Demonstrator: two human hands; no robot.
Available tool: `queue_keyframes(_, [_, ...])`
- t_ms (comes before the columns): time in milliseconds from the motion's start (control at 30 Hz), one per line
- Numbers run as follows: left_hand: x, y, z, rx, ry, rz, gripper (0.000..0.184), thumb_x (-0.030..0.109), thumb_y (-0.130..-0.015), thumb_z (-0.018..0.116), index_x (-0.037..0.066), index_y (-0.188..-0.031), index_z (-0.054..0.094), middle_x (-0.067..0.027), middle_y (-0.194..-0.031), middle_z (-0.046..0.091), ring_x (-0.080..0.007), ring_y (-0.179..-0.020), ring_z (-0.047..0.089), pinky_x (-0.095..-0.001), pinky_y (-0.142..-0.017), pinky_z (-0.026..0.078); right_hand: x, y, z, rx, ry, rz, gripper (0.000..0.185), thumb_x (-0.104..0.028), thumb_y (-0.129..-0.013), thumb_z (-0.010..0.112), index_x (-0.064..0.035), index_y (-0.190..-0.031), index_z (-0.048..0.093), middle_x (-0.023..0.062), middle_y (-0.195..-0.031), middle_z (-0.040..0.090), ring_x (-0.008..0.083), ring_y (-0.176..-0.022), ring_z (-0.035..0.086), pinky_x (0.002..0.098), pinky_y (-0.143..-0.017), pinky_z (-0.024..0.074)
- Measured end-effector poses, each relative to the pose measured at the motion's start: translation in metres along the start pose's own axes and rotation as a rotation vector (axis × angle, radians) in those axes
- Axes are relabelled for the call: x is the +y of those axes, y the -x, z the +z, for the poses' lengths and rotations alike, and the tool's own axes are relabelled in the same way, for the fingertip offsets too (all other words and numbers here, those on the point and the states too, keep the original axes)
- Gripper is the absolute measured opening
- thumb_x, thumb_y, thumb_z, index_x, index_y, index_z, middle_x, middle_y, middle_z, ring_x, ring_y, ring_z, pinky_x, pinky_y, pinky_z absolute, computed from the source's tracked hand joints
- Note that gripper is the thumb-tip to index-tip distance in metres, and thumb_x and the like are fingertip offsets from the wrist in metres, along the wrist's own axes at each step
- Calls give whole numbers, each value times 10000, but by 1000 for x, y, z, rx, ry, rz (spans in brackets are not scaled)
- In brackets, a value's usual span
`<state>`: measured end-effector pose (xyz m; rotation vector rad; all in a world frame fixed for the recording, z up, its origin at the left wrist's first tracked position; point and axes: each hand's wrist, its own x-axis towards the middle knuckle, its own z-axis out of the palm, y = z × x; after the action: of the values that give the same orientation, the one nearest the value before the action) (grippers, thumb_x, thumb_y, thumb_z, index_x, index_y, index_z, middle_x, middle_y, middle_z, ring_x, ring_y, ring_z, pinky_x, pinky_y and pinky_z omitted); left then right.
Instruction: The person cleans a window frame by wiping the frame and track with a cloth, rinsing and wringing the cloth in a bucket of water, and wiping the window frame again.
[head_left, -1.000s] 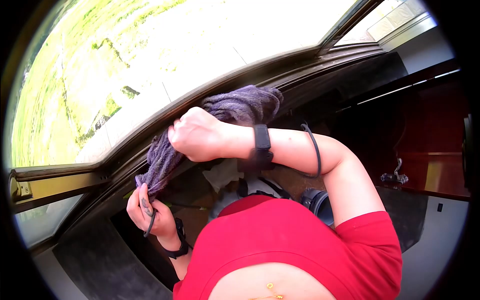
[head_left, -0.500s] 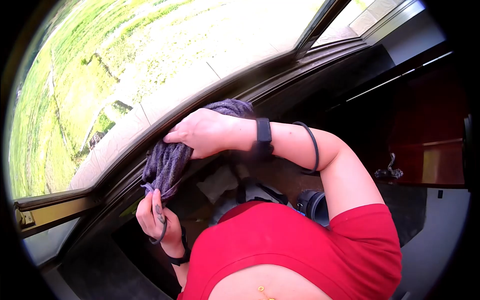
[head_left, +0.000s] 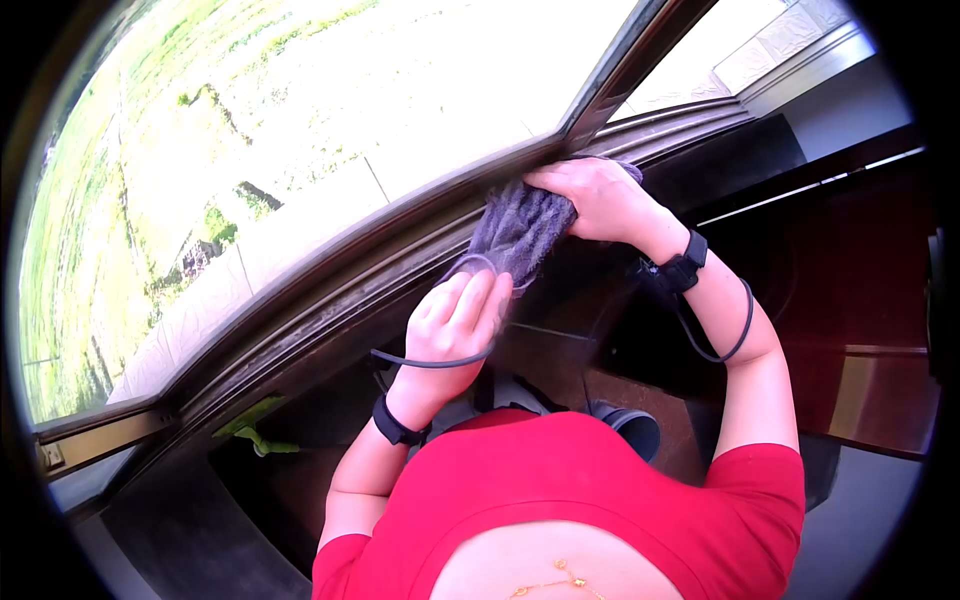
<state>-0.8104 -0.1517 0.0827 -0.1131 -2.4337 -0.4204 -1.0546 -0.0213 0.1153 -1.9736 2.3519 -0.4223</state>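
A bunched purple-grey cleaning cloth (head_left: 518, 232) lies along the dark window frame, its folds stretched between my two hands. My right hand (head_left: 605, 203) grips the upper end close to the upright post of the window, fingers curled over the fabric. At the lower end, my left hand (head_left: 450, 322) is closed on the cloth's edge, slightly blurred, its fingertips partly hidden in the folds. A thin dark cord (head_left: 428, 363) crosses the back of my left hand. Dark bands circle both wrists.
The window glass (head_left: 330, 130) and its track (head_left: 300, 312) run diagonally in front of me. Below stands a grey bucket-like container (head_left: 636, 432). A green object (head_left: 262, 440) lies lower left, and a dark reddish wooden panel (head_left: 850, 300) is at right.
Both hands have moved right and up along the window frame, carrying the cloth toward the upright post. The green object at lower left has come into fuller view.
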Motion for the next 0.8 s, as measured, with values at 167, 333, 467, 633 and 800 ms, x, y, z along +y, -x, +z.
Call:
queue_keyframes(167, [-3,5,-5,0,-22,-89,443,-32,-696,650,56,-1127,696,-93,-1065,629,-274,-967,622,-377,-796,524,-18,11,0,111,51,-35,534,-24,-646,714,2,-1172,628,170,-1188,643,330,-1143,597,397,-1008,475])
queue_keyframes(333, [-4,15,-17,51,-51,-65,328,15,-734,693,49,-1060,704,-85,-1019,623,-251,-929,626,-356,-792,531,-26,1,6,-5,52,3,621,67,-612,594,28,-1231,607,200,-1265,620,343,-1215,571,406,-1045,447])
queue_keyframes(467, [-11,32,-53,163,-156,-133,245,55,-736,728,73,-980,709,-65,-984,617,-228,-885,623,-347,-769,529,-57,-16,29,128,-24,-99,430,-16,-654,673,-42,-1082,708,178,-1215,659,326,-1132,631,397,-968,503])
queue_keyframes(633, [-23,77,-105,188,-256,-234,317,-23,-677,677,71,-973,741,-62,-999,632,-248,-893,617,-359,-772,513,-132,-50,42,152,-114,-152,406,-39,-646,721,-24,-1050,690,133,-1099,652,327,-1019,633,394,-887,514])
queue_keyframes(800, [-31,129,-141,173,-316,-352,345,-64,-700,653,72,-1001,751,-70,-1018,638,-260,-912,619,-369,-806,505,-182,-77,54,-42,-178,-209,465,-52,-670,701,6,-1129,657,167,-1150,653,341,-1065,629,395,-926,508])
